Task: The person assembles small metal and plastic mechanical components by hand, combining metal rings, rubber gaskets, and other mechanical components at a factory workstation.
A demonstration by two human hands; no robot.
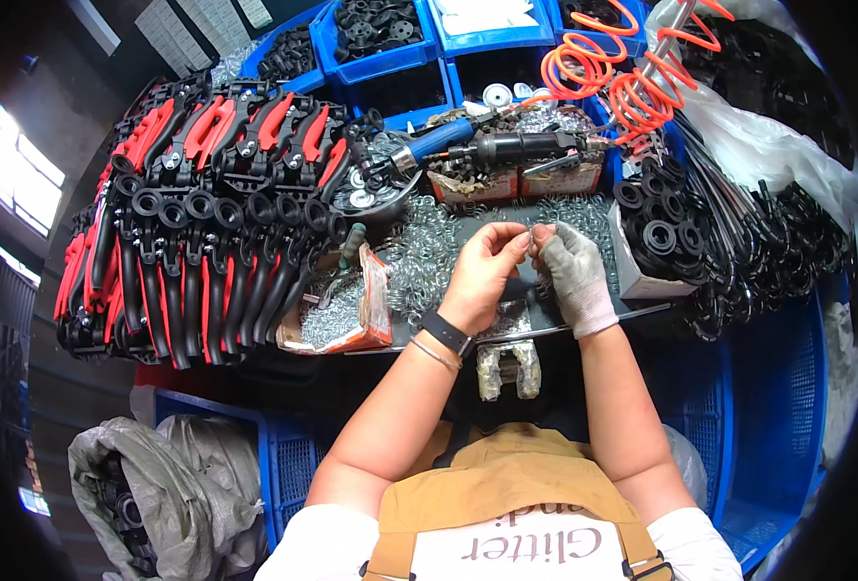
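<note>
My left hand (487, 274), bare with a dark watch band at the wrist, is closed in a pinch. My right hand (576, 269), in a grey-white glove, pinches right beside it, fingertips meeting over the bench. Whatever lies between the fingers is too small to make out. Just left of my left hand spreads a heap of small shiny metal springs (424, 254). Below the hands a metal fixture (508, 370) with two wrapped prongs sticks out from the bench edge. An open carton (375, 300) of tiny metal parts sits left of my left wrist.
Red-and-black clamp-like assemblies (206, 261) are piled at the left. Behind the hands lie a blue power driver (439, 140) and a black one (526, 147), below coiled orange air hoses (632, 97). Blue bins (376, 53) line the back; a box of black rings (657, 228) stands right.
</note>
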